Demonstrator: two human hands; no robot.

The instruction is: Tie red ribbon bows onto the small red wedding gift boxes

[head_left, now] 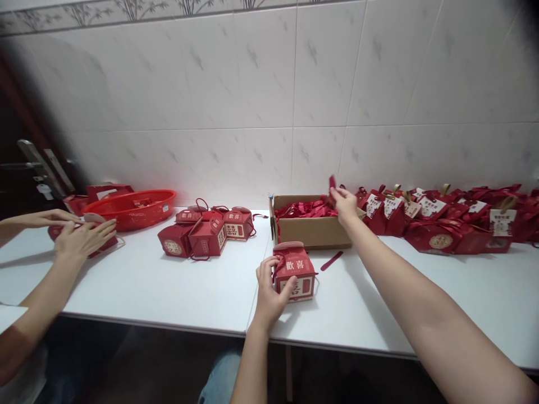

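Note:
My left hand (273,292) is closed around the left side of a red gift box (301,278), its thumb across the front. The box stands upright on the white table and has a red cord at its left side. Above the right end of an open cardboard box (314,234), my right hand (346,206) pinches a short dark red ribbon (332,182) that points upward. Shiny red ribbons (301,210) fill the cardboard box. Between the two boxes and my right forearm, a loose strip of dark red ribbon (332,261) lies on the table.
Several red gift boxes with cord handles (206,235) stand left of centre. Rows of tagged, ribboned boxes (438,224) line the right. A red plastic basket (141,210) is at the far left. Beside it, a co-worker's hands (84,233) work on another red box. A tiled wall (261,151) bounds the table.

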